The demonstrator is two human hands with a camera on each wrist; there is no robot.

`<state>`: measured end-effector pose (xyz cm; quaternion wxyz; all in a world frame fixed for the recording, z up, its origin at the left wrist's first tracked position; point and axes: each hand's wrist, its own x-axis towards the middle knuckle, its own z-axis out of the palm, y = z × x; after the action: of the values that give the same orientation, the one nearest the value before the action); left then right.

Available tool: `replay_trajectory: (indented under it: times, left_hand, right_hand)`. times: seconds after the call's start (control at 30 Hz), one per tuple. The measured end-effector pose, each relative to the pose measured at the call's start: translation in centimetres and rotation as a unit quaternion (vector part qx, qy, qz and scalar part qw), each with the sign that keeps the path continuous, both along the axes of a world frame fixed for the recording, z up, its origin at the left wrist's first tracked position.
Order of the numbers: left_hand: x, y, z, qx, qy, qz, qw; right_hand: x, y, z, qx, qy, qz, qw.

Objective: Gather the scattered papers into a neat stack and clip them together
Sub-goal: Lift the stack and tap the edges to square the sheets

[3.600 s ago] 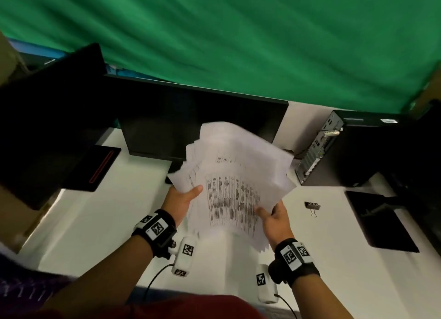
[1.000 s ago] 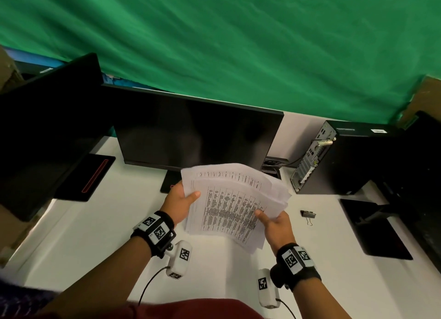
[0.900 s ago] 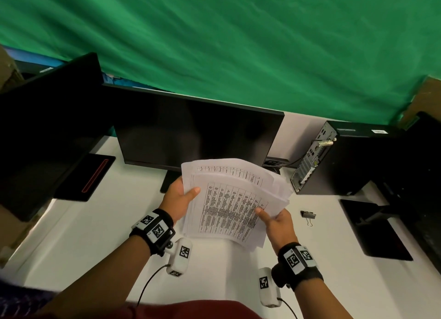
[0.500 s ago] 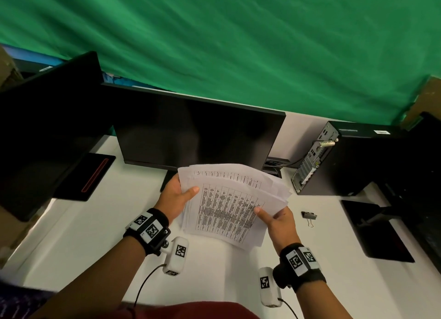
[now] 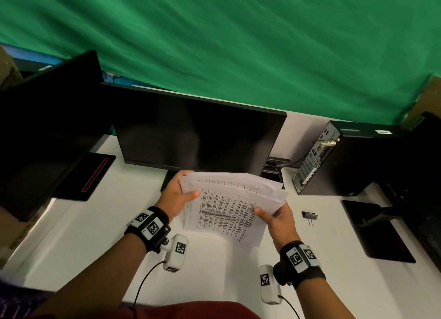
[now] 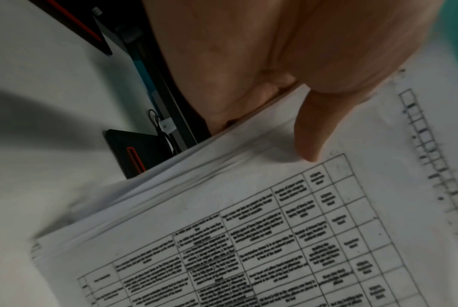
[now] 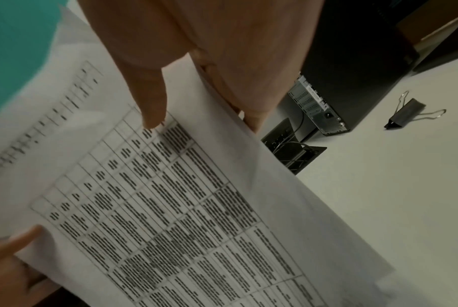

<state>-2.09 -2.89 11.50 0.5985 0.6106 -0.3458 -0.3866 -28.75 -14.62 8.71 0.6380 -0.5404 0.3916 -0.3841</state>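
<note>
White tabletop (image 5: 83, 235) below: both hands, left hand (image 5: 175, 195) and right hand (image 5: 278, 219), pinch the uneven paper stack (image 5: 229, 206) mid-squaring. Next, probably tap edges flush, then fetch the binder clip (image 5: 309, 215) at three o'clock.

You see thin matt printed paper in the papers (image 5: 229, 206), a smooth matt white tabletop (image 5: 100, 232), wrinkled green cloth (image 5: 238, 44), and a binder clip (image 7: 406, 113), probably metal.
</note>
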Motion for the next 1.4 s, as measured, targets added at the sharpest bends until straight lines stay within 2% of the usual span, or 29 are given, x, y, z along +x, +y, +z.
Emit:
replay_trajectory:
  times: [0.13, 0.23, 0.4, 0.57, 0.7, 0.9, 1.07, 1.23, 1.4]
  left_hand:
    - [0.0, -0.2, -0.1, 0.005, -0.004, -0.022, 1.000]
    - [-0.4, -0.4, 0.0, 0.023, -0.004, -0.003, 1.000]
    - [-0.1, -0.8, 0.9, 0.003, -0.024, 0.031, 0.999]
    - [-0.3, -0.1, 0.0, 0.018, 0.002, 0.007, 1.000]
    - [-0.6, -0.4, -0.1, 0.034, -0.029, 0.021, 0.999]
    - [0.2, -0.7, 1.5, -0.017, -0.009, 0.026, 0.999]
    - [-0.3, -0.1, 0.1, 0.018, -0.038, 0.009, 0.999]
    - [-0.2, -0.6, 1.5, -0.009, -0.036, 0.037, 0.999]
    - [0.3, 0.2, 0.9, -0.032, -0.016, -0.006, 0.999]
  right_hand:
    - [0.0, 0.0, -0.3, 0.002, 0.037, -0.006, 0.999]
    - [0.4, 0.5, 0.5, -0.013, 0.058, 0.008, 0.998]
    - [0.8, 0.4, 2.0, -0.035, 0.034, -0.003, 0.999]
    - [0.6, 0.5, 0.0, -0.015, 0.063, -0.006, 0.998]
    - [1.1, 0.5, 0.0, -0.017, 0.092, -0.012, 0.996]
    - [1.2, -0.2, 1.7, -0.020, 0.057, -0.013, 0.998]
    - [1.5, 0.8, 0.2, -0.020, 0.097, -0.001, 0.995]
    - [1.8, 0.4, 1.9, -0.025, 0.071, -0.011, 0.997]
    - [1.2, 0.4, 1.4, -0.010, 0.041, -0.004, 0.999]
